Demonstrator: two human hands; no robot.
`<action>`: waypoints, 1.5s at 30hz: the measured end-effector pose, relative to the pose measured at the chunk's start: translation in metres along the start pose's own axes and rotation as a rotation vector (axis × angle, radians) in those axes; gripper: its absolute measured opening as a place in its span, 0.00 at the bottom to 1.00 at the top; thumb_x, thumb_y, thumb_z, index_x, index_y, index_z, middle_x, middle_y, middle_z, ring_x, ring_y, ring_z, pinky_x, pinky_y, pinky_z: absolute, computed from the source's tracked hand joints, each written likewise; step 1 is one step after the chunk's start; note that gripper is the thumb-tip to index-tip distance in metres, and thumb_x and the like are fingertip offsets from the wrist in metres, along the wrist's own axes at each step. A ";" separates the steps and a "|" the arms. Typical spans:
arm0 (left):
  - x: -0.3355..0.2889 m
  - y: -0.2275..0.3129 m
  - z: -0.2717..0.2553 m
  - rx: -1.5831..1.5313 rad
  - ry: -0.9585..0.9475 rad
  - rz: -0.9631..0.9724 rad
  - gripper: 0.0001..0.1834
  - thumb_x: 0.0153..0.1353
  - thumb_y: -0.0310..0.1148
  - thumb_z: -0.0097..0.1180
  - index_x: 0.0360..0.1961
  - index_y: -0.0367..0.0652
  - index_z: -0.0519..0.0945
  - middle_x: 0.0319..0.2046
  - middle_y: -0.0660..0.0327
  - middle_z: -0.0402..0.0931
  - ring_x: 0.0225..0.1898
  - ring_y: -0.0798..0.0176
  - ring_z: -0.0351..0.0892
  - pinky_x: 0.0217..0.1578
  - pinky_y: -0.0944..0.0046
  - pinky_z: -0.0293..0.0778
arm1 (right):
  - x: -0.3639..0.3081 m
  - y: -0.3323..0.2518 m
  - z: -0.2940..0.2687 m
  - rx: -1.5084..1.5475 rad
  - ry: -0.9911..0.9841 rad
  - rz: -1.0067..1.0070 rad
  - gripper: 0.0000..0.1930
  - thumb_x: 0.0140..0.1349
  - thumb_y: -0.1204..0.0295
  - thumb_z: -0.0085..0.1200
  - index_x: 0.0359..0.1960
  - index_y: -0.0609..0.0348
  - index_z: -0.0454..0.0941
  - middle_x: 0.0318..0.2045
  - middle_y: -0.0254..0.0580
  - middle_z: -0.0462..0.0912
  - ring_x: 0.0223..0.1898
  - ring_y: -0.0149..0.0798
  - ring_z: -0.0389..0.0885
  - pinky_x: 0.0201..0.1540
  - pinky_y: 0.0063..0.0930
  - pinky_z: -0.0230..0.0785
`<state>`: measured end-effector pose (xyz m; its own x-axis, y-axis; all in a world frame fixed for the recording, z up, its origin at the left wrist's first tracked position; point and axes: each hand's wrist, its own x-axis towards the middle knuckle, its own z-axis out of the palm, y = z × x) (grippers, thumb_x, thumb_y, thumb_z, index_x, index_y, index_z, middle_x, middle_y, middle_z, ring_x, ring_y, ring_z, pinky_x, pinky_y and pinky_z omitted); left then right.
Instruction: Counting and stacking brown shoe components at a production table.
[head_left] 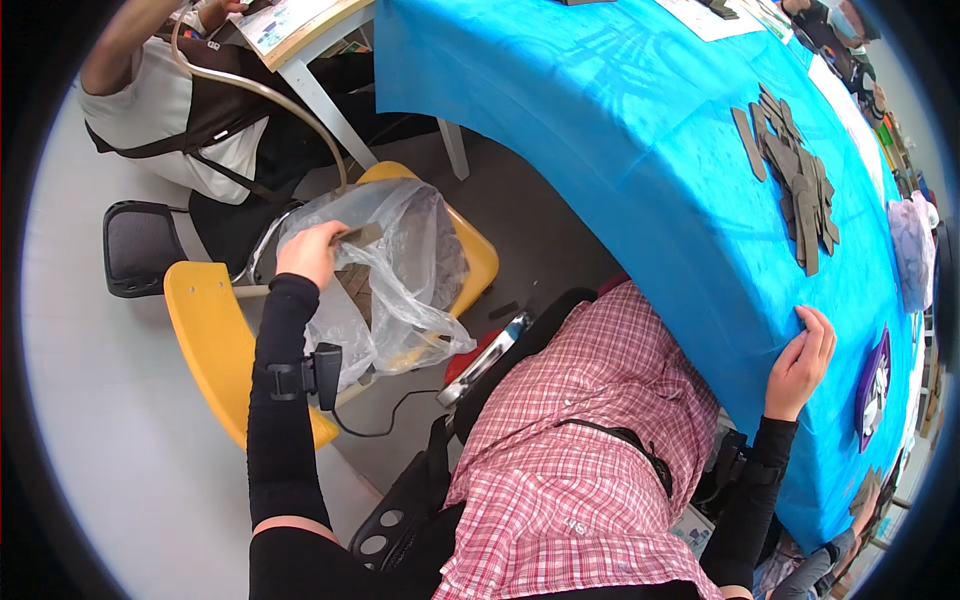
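Note:
My left hand [308, 256] is closed around a flat dark brown-grey piece [363, 235], over the mouth of a clear plastic bag [415, 230]. Folds of the bag hide part of its contents, where brownish pieces [357, 283] show through the plastic. The bag sits on the seat of a yellow chair [480, 262]. On the blue-covered table [660, 200] to my right lies my right hand [803, 362], fingers loosely extended with nothing in them. Farther along that table is a loose pile of flat dark strips [800, 185].
A yellow chair back [203, 330] rises left of my forearm. Another person in a dark apron [215, 110] sits at the upper left, near a black chair back [143, 248]. A purple tray [873, 390] and a translucent bag [910, 250] stand along the table's far right.

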<state>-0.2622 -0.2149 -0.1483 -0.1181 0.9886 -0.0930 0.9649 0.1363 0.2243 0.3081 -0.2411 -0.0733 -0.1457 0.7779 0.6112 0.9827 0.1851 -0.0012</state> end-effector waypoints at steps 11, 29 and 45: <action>-0.038 -0.054 -0.029 -0.542 0.073 -0.223 0.18 0.65 0.43 0.46 0.43 0.38 0.73 0.28 0.62 0.72 0.29 0.66 0.71 0.32 0.67 0.68 | 0.002 0.000 0.003 0.001 0.033 -0.035 0.13 0.55 0.84 0.40 0.40 0.63 0.74 0.41 0.47 0.76 0.42 0.47 0.73 0.48 0.36 0.64; -0.038 0.267 -0.094 -1.068 -0.689 0.418 0.15 0.65 0.29 0.44 0.52 0.39 0.64 0.37 0.51 0.78 0.30 0.64 0.80 0.25 0.70 0.73 | 0.012 -0.003 -0.036 0.918 -0.051 0.243 0.16 0.59 0.76 0.49 0.50 0.61 0.67 0.43 0.44 0.69 0.40 0.36 0.74 0.44 0.28 0.68; 0.095 0.537 -0.064 -0.631 -0.415 1.114 0.23 0.48 0.26 0.60 0.48 0.37 0.69 0.32 0.61 0.74 0.35 0.67 0.75 0.36 0.67 0.72 | 0.113 0.103 -0.041 0.926 -0.144 0.201 0.09 0.62 0.69 0.53 0.38 0.62 0.74 0.32 0.37 0.75 0.32 0.27 0.74 0.34 0.21 0.68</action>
<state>0.2299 -0.0438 0.0257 0.8404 0.5145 0.1707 0.2145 -0.6048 0.7669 0.3973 -0.1590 0.0276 -0.0574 0.9019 0.4281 0.5200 0.3931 -0.7583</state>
